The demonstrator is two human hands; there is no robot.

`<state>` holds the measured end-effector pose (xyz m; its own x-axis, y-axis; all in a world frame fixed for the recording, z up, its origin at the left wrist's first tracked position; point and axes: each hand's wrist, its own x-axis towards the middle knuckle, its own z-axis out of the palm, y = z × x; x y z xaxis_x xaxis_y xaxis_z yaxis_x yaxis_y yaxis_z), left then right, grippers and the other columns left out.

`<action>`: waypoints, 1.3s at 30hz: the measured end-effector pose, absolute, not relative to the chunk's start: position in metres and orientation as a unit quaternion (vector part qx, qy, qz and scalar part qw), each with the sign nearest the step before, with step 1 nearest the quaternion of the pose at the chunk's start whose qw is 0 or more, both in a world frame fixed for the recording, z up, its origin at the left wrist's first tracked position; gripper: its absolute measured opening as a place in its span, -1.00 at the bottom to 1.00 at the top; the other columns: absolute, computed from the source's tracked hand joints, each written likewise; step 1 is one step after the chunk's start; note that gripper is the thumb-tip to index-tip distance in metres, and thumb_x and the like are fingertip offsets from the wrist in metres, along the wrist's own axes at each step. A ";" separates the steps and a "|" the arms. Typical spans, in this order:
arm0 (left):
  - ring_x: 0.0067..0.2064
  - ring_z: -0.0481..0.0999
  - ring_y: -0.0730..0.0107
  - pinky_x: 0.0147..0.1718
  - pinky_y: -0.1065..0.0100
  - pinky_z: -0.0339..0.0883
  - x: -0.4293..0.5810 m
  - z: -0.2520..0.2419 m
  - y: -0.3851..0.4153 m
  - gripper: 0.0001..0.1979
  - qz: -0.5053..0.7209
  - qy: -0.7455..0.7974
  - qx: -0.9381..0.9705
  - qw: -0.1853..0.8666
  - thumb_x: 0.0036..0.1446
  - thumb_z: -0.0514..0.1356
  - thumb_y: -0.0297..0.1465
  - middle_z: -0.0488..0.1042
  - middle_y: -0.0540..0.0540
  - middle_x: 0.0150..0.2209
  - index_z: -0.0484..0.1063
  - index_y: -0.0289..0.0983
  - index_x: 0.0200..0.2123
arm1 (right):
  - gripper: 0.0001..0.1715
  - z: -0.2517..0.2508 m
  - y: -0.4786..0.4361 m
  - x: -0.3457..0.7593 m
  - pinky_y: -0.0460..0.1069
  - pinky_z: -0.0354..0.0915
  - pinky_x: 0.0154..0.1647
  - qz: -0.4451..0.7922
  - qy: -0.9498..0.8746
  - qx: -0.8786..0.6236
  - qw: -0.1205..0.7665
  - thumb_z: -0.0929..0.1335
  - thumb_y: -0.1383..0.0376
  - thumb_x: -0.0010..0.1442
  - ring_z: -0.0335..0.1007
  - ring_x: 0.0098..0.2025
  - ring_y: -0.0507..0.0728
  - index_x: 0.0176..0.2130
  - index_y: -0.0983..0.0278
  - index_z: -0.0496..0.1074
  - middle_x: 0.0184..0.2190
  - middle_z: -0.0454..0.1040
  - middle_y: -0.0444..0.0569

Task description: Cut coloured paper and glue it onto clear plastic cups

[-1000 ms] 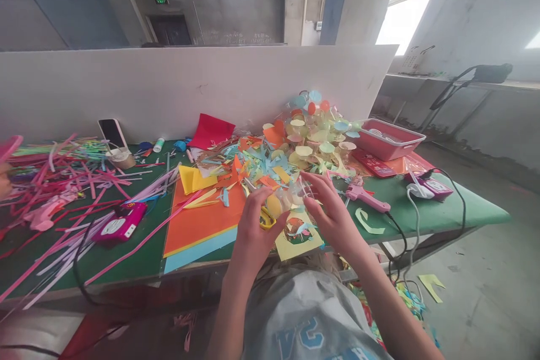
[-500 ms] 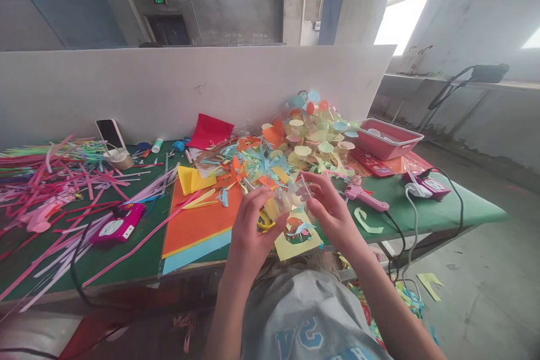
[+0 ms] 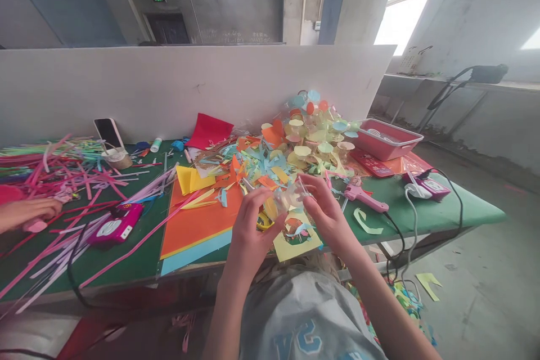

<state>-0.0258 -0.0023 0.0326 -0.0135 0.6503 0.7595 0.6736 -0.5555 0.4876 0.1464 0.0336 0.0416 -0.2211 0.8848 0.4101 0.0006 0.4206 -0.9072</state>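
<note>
My left hand (image 3: 252, 219) curls its fingers and thumb around one end of a small clear plastic cup piece (image 3: 290, 197). At the other end, the fingers of my right hand (image 3: 324, 205) grip its rim. The piece lies on its side in the air and looks like two small cups joined at the middle; the join is blurred. A yellowish tint shows at its left end. Just under my hands is a pale yellow paper sheet (image 3: 310, 243) with a hole cut in it. The yellow handle of scissors (image 3: 265, 221) shows behind my left fingers.
A pink glue gun (image 3: 366, 198) lies to my right, near a pink basket (image 3: 390, 140). Paper-topped clear cups (image 3: 316, 135) are heaped at the back. Orange paper (image 3: 202, 236) lies left of centre. Another person's hand (image 3: 31, 212) reaches over pink pipe cleaners (image 3: 88, 171).
Another person's hand has come in from the left, onto the pink glue gun there. My hands stay in place around the cup piece, which has tilted slightly.
</note>
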 end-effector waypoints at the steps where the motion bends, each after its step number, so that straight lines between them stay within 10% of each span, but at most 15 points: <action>1: 0.09 0.48 0.27 -0.03 0.27 0.47 -0.026 0.031 -0.002 -0.66 -0.530 -0.477 -0.702 -0.001 0.19 0.25 -0.37 0.45 -0.16 0.04 0.30 -0.14 0.03 | -0.50 0.040 0.034 0.145 0.12 0.27 0.13 0.417 -0.654 -0.346 0.527 0.28 -0.07 0.30 0.32 0.09 0.18 0.12 0.09 0.29 0.08 0.36 0.00; 15: 0.10 0.51 0.24 -0.06 0.25 0.51 -0.034 0.006 0.011 -0.64 -0.507 -0.591 -0.616 -0.118 0.21 0.23 -0.27 0.48 -0.16 0.10 0.32 -0.13 0.06 | -0.43 0.031 0.037 0.125 0.16 -0.11 0.43 0.445 -0.678 -0.389 0.437 0.05 0.01 0.45 -0.19 0.45 0.13 0.36 0.01 0.08 0.39 0.02 -0.09; 32: 0.00 0.49 0.14 -0.06 0.12 0.48 -0.102 -0.002 0.053 -0.69 -0.425 -0.607 -0.669 0.056 0.18 0.24 -0.31 0.47 -0.19 -0.03 0.42 -0.12 0.01 | -0.44 0.052 0.093 0.077 0.16 0.18 0.32 0.391 -0.768 -0.362 0.356 0.28 0.16 0.37 0.12 0.35 0.18 0.32 0.01 0.19 0.28 0.29 -0.04; 39: 0.00 0.53 0.12 -0.10 0.09 0.53 -0.164 -0.036 0.035 -0.68 -0.327 -0.705 -0.624 -0.079 0.14 0.20 -0.29 0.53 -0.13 -0.06 0.46 -0.09 -0.01 | -0.45 0.016 0.092 0.012 0.10 0.35 0.20 0.371 -0.798 -0.331 0.341 0.32 0.30 0.30 0.32 0.22 0.20 0.25 0.04 0.30 0.19 0.43 -0.05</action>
<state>-0.1641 0.0346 -0.0359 -0.2099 0.9315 0.2972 0.8282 0.0078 0.5603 0.0115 0.0921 0.0165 -0.5480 0.7813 0.2988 0.2741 0.5052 -0.8183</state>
